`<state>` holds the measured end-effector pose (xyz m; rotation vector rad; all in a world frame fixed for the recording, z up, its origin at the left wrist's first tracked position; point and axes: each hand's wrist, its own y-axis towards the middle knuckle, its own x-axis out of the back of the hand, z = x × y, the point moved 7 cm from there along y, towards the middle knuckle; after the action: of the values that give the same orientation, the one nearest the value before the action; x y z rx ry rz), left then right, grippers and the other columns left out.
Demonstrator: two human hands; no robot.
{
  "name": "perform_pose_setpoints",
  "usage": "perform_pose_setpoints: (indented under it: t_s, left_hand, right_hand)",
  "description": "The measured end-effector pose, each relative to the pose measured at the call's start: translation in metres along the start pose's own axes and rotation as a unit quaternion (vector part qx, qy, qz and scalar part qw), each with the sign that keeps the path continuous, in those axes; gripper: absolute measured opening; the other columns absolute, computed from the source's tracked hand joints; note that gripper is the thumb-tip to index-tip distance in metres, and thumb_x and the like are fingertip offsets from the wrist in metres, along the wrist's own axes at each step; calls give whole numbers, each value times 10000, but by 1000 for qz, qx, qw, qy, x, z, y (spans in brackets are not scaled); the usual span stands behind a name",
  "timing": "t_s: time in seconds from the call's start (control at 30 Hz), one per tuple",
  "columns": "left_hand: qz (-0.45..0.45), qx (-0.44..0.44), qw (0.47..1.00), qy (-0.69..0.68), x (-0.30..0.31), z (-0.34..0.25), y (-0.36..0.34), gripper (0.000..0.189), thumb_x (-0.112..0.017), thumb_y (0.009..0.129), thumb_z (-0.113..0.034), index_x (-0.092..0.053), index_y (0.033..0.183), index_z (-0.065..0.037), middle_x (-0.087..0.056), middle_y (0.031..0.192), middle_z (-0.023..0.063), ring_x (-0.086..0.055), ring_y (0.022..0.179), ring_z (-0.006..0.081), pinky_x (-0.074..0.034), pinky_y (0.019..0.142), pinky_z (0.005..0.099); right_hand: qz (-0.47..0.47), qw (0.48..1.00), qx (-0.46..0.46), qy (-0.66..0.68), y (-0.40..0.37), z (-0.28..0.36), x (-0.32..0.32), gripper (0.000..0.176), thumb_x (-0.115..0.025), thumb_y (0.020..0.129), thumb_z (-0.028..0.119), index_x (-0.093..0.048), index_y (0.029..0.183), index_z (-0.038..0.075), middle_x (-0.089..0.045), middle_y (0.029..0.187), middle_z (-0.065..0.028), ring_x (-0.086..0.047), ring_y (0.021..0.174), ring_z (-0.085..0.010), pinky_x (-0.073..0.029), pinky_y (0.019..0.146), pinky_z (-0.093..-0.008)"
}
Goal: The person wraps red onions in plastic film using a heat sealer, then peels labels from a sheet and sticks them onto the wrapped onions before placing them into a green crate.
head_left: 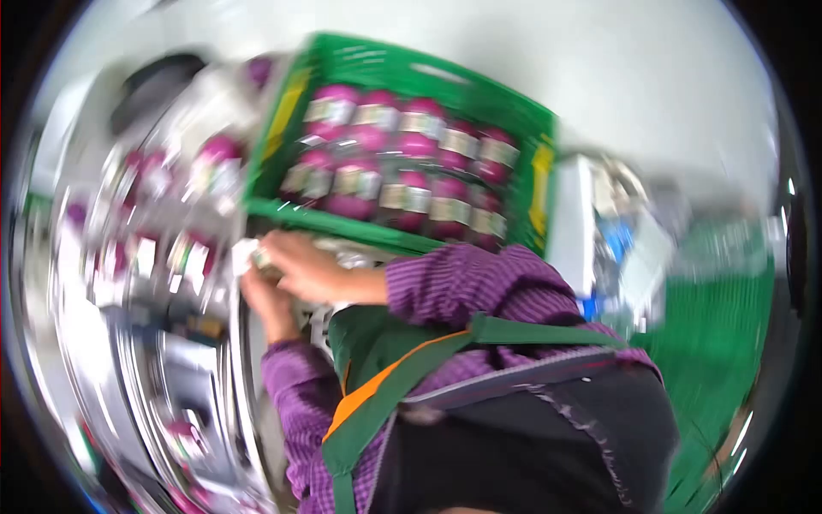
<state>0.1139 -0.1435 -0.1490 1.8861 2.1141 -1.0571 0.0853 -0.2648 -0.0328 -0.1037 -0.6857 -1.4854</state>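
Note:
My right hand reaches in from the right, its fingers curled together just below the near left corner of the green crate. My left hand comes up from below and meets it, fingers bent inward. At their fingertips shows a small whitish piece, smeared by motion; I cannot tell what it is. Inside the crate stand two rows of packs of round magenta-purple produce, each with a pale label band.
To the left runs a shiny metal machine with more labelled purple packs on it. Right of the crate sit a white box and a heap of clear plastic and blue bits. Green crates stand farther right.

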Motion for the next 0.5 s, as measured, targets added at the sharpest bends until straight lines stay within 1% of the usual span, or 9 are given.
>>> perform_pose_setpoints:
  t_s: [0.07, 0.1, 0.13, 0.17, 0.33, 0.37, 0.4, 0.47, 0.5]
  left_hand:
    - [85, 147, 977, -130, 14, 20, 29, 391, -379, 976, -313, -565, 1116, 1, -601, 1133, 139, -579, 1016, 256, -446, 915, 388]
    - [19, 168, 980, -101, -11, 12, 14, 403, -401, 975, -332, -546, 1143, 5, -586, 1166, 139, -558, 1053, 268, -418, 963, 407]
    - [68, 31, 996, 48, 58, 28, 76, 389, -457, 959, -315, -538, 1160, 8, -586, 1172, 147, -556, 1069, 279, -409, 980, 430]
    - [-20, 129, 983, -129, 63, 33, 84, 388, -505, 942, -300, -532, 1172, 11, -593, 1167, 150, -562, 1076, 284, -415, 976, 436]
    - [-202, 84, 972, -81, 42, 18, 60, 447, -534, 933, -316, -509, 1204, 38, -586, 1164, 152, -567, 1056, 265, -456, 928, 389]
    - [-55, -76, 970, 223, 2, -5, 17, 438, -576, 915, -200, -456, 1254, 49, -568, 1168, 167, -553, 1061, 253, -436, 947, 373]
    - [-145, 115, 980, -77, 48, 20, 72, 524, -606, 861, -27, -369, 1321, 58, -538, 1167, 172, -525, 1069, 235, -411, 956, 351]
    - [30, -149, 891, 427, -1, -13, 32, 621, -631, 764, 39, -350, 1317, 80, -525, 1135, 219, -542, 980, 250, -435, 881, 336]
    - [43, -177, 839, 513, -23, -24, 8, 620, -632, 743, 14, -365, 1297, 86, -531, 1128, 226, -554, 956, 262, -446, 859, 351]
  right_hand:
    - [-14, 1000, 2, 9, -33, 8, 32, 476, -647, 734, 95, -523, 1188, 25, -523, 1100, -183, -540, 982, -352, -447, 824, -413]
    - [-9, 1000, -9, 27, -47, 7, 45, 465, -641, 737, 80, -528, 1184, 21, -550, 1041, -176, -559, 939, -338, -454, 810, -408]
    - [93, 988, -85, 89, -60, 0, 54, 435, -636, 758, 83, -540, 1176, 15, -580, 982, -157, -582, 891, -293, -465, 790, -383]
    - [195, 956, -151, 159, -81, -1, 64, 406, -632, 778, 86, -551, 1168, 10, -610, 923, -138, -606, 843, -249, -475, 771, -358]
    - [32, 889, -325, 322, -198, -7, 169, 288, -605, 873, 148, -591, 1115, -7, -663, 939, -67, -612, 841, -114, -480, 777, -261]
    - [15, 853, -384, 353, -226, -9, 188, 274, -597, 881, 151, -596, 1105, -7, -662, 943, -64, -613, 841, -112, -482, 783, -263]
    - [-60, 821, -410, 394, -255, -13, 208, 309, -619, 866, 174, -595, 1113, -11, -665, 925, -68, -623, 823, -126, -493, 755, -260]
    - [-213, 773, -432, 412, -319, -25, 251, 332, -634, 857, 196, -596, 1117, -7, -665, 897, -72, -632, 805, -138, -505, 726, -261]
    - [-292, 760, -432, 387, -352, -32, 278, 319, -627, 862, 195, -598, 1114, 1, -662, 887, -71, -631, 805, -136, -507, 725, -265]
